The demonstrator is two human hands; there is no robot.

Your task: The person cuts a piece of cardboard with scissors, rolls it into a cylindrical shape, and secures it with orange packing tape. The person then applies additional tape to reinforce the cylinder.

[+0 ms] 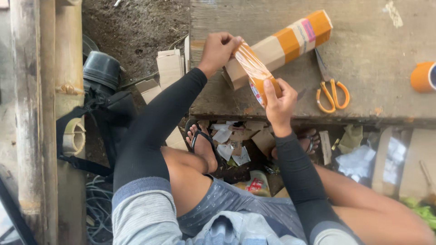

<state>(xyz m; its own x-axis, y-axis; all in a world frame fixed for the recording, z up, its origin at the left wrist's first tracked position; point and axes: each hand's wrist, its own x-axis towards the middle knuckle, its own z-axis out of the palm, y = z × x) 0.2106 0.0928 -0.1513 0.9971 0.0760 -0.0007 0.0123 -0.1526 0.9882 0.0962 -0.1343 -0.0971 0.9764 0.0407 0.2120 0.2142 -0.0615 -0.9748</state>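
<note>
1. Left hand (219, 49) pinches the free end of the orange tape strip (251, 63), fingers closed on it at the near end of the cardboard box (277, 47).
2. Right hand (279, 102) is clamped on the tape roll (263, 88), thumb laid across its face, pulling the strip taut between the two hands.
3. The long box lies slantwise on the rough wooden platform (377, 59), already banded in orange further up; its near end sits by the platform's front edge.
4. Risk, as I judge it: a strip stretched this thin may twist or fold onto itself if either grip slackens, and it would then stick down wrinkled.
5. The box rests unpinned, so a harder pull could swing it off line or towards the edge.
6. Orange-handled scissors (331, 90) lie just beside the box, blades pointing up under it; a second orange roll (423, 77) sits well apart at the right edge.
7. Below the platform, paper scraps (227, 140) litter the ground around sandalled feet (202, 140).
</note>
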